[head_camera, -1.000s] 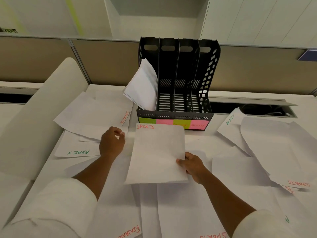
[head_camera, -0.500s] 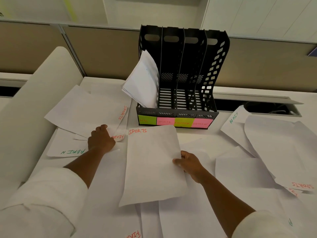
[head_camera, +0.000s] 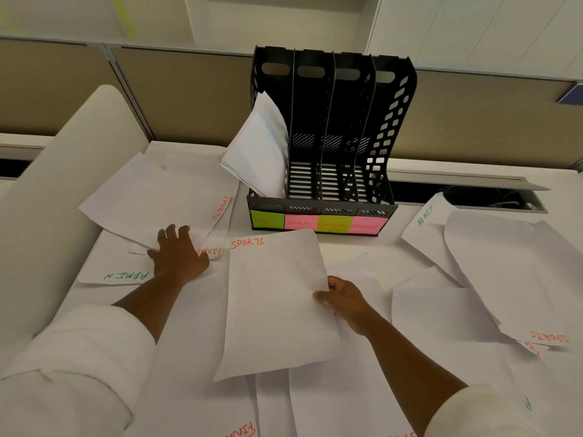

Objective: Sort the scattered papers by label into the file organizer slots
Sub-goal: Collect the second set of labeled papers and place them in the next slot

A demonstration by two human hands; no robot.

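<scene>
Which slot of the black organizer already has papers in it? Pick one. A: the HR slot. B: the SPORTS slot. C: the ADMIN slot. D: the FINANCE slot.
A: the stack of white papers leans out of the leftmost slot of the organizer, above the green HR tag; the other three slots show only bare black slats.

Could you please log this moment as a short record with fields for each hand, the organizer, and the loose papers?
right hand: pinches the SPORTS sheet at its right edge
left hand: fingers spread, resting on papers by the FINANCE sheet
file organizer: four slots tagged HR, SPORTS, FINANCE, ADMIN
filled slot: HR only, holding a paper stack
nearby loose: ADMIN sheet
</scene>
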